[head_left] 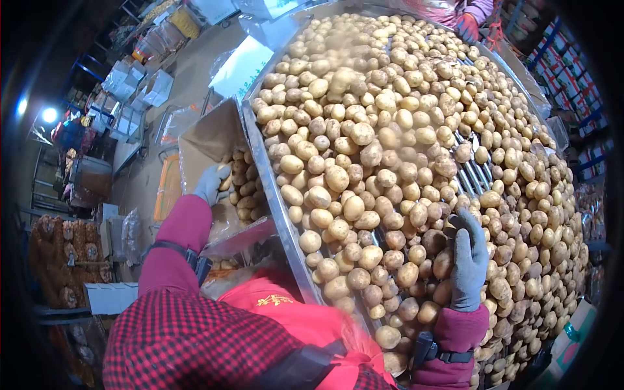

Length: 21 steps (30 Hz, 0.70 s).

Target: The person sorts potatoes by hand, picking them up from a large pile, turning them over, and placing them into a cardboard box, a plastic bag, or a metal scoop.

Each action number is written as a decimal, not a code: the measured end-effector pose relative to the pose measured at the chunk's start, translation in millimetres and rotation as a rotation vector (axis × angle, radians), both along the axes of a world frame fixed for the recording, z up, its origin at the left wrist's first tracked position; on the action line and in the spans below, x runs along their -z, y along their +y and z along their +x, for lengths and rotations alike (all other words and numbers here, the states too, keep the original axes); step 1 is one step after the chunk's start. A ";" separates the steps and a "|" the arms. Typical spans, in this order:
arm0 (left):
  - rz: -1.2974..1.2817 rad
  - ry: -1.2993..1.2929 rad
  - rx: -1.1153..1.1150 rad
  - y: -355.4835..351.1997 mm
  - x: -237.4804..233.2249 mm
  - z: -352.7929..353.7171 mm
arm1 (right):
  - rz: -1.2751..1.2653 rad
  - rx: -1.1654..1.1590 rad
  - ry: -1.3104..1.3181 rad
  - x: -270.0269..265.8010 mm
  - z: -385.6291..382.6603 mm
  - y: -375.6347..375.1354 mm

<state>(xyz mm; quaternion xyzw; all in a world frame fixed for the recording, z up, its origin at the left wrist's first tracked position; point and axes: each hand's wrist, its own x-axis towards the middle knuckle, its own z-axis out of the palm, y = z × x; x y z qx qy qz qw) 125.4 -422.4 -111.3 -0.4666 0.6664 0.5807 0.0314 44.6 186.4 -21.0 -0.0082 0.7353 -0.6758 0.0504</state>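
Small, round to oval, tan-skinned potatoes (353, 208) cover a slatted, metal-rimmed surface (278, 205), spread from 12 o'clock round to 5 o'clock, read from the middle of the view. More brown potatoes (247, 190) lie in an open brown cardboard box (211, 133) at 9 to 10 o'clock, just beside the surface.

The left hand (211, 184), in a grey glove, is at 9 o'clock over the box's side, its fingers next to a pale potato; whether they pinch it I cannot tell. The grey-gloved right hand (468, 263) is at 4 o'clock among the potatoes, its fingers extended towards 12 o'clock and its palm side turned away; I cannot tell whether it holds one.

Each potato is likely light for its size, firm and stiff, a little slippery where the skin is smooth, and apt to roll or bruise if dropped. The rounded middle should give the best hold, with fingers on opposite sides.

The raised rim runs from 10 o'clock down to 6 o'clock between surface and box, so a hand crossing there needs lift. Neighbouring potatoes crowd the right hand; silvery bars (473, 174) show through a gap at 3 o'clock. A co-worker's gloved hand (467, 27) is well apart, at 1 o'clock.
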 end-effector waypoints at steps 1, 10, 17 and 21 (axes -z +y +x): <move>0.000 0.008 0.013 -5.1 7.0 4.5 | 0.000 0.013 0.008 0.7 0.2 0.6; -0.546 0.026 0.096 -29.9 33.4 -2.3 | 0.030 0.007 0.016 4.1 -0.7 3.4; -0.824 0.641 0.225 33.8 -53.0 -93.4 | 0.030 -0.006 0.013 0.1 0.3 1.7; -0.785 0.657 0.623 106.1 -84.4 -152.7 | 0.065 -0.013 0.073 2.1 -0.8 0.8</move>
